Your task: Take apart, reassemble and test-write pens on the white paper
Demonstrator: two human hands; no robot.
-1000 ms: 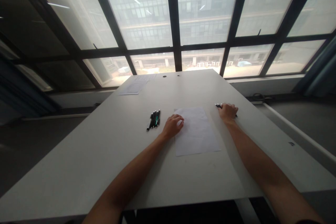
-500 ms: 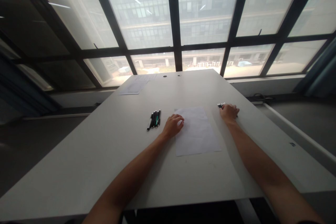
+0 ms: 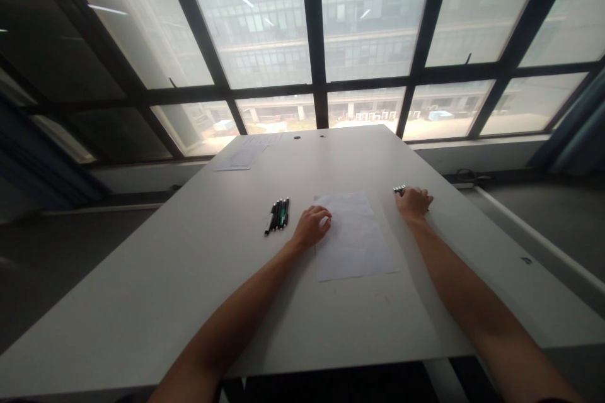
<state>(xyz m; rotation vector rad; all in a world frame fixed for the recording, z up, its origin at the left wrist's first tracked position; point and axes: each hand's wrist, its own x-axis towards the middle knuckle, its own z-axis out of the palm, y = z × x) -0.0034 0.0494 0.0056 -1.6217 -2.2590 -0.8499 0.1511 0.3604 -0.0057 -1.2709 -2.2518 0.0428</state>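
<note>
A white sheet of paper [image 3: 357, 239] lies in front of me on the table. My left hand [image 3: 312, 227] rests on its left edge, fingers loosely curved, a gap between thumb and fingers, holding nothing. Just left of that hand, several dark pens [image 3: 277, 216], one with a green part, lie side by side in a row. Right of the paper, my right hand [image 3: 413, 203] is closed over a second bunch of pens [image 3: 399, 189] on the table. Only their pale-tipped far ends show; the palm and fingers cover most of the rest.
The white table [image 3: 189, 302] runs from me toward a large window. Printed sheets [image 3: 241, 156] lie at its far left. A small round black disc [image 3: 297, 137] sits near the far edge, and a small dark mark [image 3: 526, 260] is at the right.
The pen ends beyond my right hand have shifted slightly right and sit closer together. My right hand has barely moved; my left hand and the paper stay in place.
</note>
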